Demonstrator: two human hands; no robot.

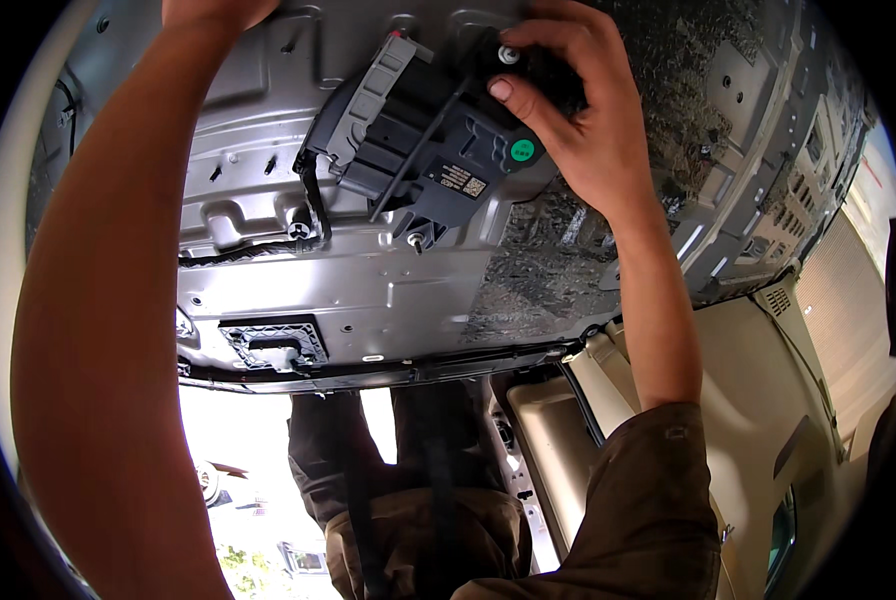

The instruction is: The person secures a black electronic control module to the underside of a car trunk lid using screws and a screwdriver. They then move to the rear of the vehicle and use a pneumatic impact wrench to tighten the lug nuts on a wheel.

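A black electronic module (415, 140) with a grey connector block (368, 105) along its left side sits against a bare metal vehicle panel (388, 295). It carries a printed label and a round green sticker (522, 151). My right hand (588, 125) curls around the module's upper right corner, index finger and thumb on either side of a shiny nut (508, 54). Another metal fastener (415, 240) shows at the module's lower tab. At the top edge, only the wrist side of my left hand (218, 10) is visible; its fingers are out of the picture.
A black wiring harness (313, 195) runs down from the module and along the panel. Below sits a black ribbed rectangular part (273, 343). Dark textured matting (558, 255) covers the panel's right part. Beige interior trim (738, 370) lies at the right, my dark-clothed legs (338, 450) below.
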